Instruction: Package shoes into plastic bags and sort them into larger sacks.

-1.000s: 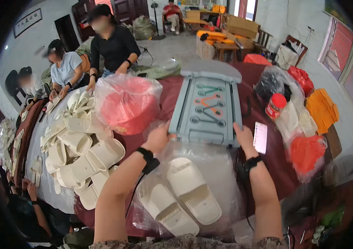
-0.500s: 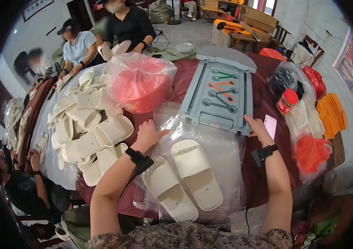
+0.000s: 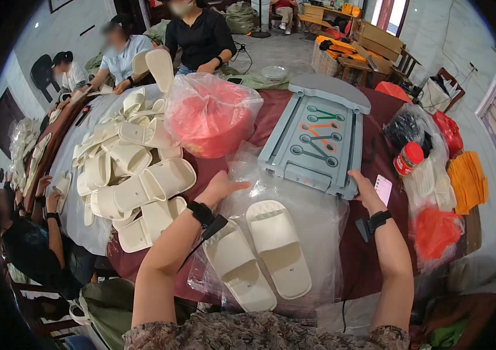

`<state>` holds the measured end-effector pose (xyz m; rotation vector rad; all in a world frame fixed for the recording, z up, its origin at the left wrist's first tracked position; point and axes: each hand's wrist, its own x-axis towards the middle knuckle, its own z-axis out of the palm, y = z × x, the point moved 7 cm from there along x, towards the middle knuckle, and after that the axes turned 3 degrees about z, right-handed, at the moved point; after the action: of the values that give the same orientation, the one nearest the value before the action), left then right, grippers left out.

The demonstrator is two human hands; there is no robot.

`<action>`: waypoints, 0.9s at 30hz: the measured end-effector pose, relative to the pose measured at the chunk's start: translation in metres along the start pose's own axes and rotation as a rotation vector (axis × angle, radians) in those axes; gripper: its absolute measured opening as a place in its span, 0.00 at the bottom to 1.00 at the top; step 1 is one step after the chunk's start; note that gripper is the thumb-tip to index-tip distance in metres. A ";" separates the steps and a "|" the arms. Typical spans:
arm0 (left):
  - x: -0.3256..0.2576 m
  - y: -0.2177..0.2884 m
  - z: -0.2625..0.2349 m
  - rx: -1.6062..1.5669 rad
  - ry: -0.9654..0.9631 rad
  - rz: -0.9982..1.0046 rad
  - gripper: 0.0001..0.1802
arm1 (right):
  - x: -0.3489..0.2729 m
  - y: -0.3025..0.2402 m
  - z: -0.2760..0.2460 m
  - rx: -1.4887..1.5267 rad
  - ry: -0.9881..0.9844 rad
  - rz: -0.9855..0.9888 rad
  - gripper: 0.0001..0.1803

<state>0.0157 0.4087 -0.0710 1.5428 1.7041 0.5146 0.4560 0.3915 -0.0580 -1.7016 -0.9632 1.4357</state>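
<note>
A pair of cream slippers, the left slipper [image 3: 239, 265] and the right slipper [image 3: 280, 251], lies side by side on clear plastic bags [image 3: 321, 233] in front of me. Beyond the left slipper is my left hand [image 3: 223, 185], its thumb stretched out over the plastic and nothing seen in it. Beside the near right corner of a grey plastic folding board [image 3: 271, 154] with green, orange and dark link shapes, my right hand [image 3: 366, 189] has its fingers apart. They touch or nearly touch that corner; some fingers are hidden.
A heap of cream slippers [image 3: 137, 186] fills the left of the table. Behind it stands a pink bundle [image 3: 213, 119] in clear plastic. To the right are a phone [image 3: 383, 189], a red-lidded jar [image 3: 408, 158] and orange packs [image 3: 467, 181]. Several people sit around; one person [image 3: 198, 38] handles slippers.
The view has shifted a little, so most things appear farther right. My hands keep nearly the same places by the slippers and board. A person at the back has raised a pair of slippers.
</note>
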 end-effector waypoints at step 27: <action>0.006 0.036 0.046 0.149 -0.179 0.316 0.34 | -0.012 -0.027 0.003 0.426 -0.227 -0.036 0.26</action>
<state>0.0746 0.4119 -0.0749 1.9210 1.3958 0.3993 0.4492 0.3940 -0.0297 -1.2257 -0.7308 1.6937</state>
